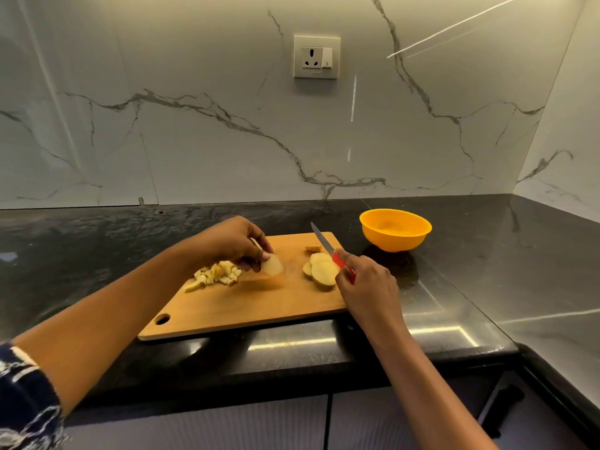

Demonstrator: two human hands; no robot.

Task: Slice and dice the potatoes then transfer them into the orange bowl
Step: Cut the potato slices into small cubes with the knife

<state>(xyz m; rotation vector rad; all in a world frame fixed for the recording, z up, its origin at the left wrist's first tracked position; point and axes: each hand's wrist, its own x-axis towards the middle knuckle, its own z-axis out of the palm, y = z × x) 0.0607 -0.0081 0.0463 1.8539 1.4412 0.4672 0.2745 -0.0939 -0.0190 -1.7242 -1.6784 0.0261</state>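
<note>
Pale potato slice [273, 266], likely stiff and slippery, is being pinched at its edge by the left hand [234, 242]; the right hand [365, 285] is gripping the knife [324, 245].

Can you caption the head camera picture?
Left hand holds a potato slice over the cutting board; right hand grips the red knife.

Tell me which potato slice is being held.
The pale round potato slice pinched by the left hand; the other slices lie stacked by the right hand, which grips the red-handled knife.
</note>
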